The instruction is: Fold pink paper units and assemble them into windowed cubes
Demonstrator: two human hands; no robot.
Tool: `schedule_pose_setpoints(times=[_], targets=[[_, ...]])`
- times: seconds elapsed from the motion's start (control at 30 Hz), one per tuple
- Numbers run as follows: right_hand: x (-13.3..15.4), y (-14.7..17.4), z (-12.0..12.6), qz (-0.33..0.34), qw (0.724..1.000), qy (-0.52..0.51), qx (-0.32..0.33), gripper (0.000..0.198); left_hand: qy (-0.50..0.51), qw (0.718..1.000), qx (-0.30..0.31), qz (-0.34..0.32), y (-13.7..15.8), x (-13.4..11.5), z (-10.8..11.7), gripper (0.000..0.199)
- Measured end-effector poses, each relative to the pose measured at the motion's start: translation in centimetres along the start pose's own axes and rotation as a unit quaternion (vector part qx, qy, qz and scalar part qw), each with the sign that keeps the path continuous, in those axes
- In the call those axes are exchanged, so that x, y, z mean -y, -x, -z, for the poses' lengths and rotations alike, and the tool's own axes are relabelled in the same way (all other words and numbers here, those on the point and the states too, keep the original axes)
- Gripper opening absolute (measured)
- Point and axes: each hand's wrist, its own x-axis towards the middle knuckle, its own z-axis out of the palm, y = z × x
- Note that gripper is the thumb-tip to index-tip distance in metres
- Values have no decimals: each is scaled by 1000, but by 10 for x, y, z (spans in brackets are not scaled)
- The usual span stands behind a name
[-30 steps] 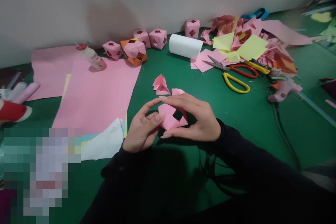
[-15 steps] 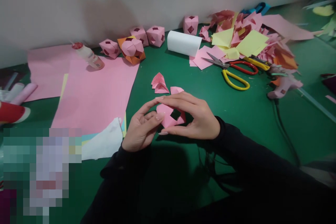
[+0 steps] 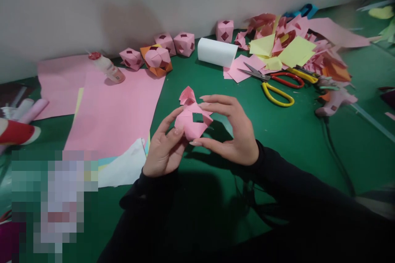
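Grasping a pink paper form [image 3: 187,125] well before the worktop's [image 3: 293,148] back edge: left hand [image 3: 164,147]; right hand [image 3: 245,137] curved alongside, grip unclear.

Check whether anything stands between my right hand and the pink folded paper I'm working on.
Nothing visible does. Your right hand has its thumb at the near edge of the pink folded paper, your left hand holds its left side, and a smaller folded piece lies beyond, not between them.

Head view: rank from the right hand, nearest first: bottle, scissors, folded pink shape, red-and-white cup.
1. Folded pink shape, at the right hand's fingertips.
2. Scissors, ahead and right.
3. Bottle, left, on pink paper.
4. Red-and-white cup, at left edge.
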Motion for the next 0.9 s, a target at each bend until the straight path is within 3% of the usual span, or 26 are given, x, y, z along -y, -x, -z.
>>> schedule_pose_setpoints(times=[0.17, 0.4, 0.6, 0.9], targets=[[5, 3, -4, -11, 999, 14, -37, 23, -5, 999, -9, -36, -1, 2, -2, 38], [14, 9, -15, -55, 998, -1, -43, 36, 3, 998, -36, -60, 2, 6, -9, 41], [13, 10, -17, -29, 998, -46, -32, 35, 18, 998, -1, -67, 1, 4, -9, 27], [11, 9, -15, 2, 999, -43, -12, 38, -8, 996, -42, -82, 0, 7, -5, 34]])
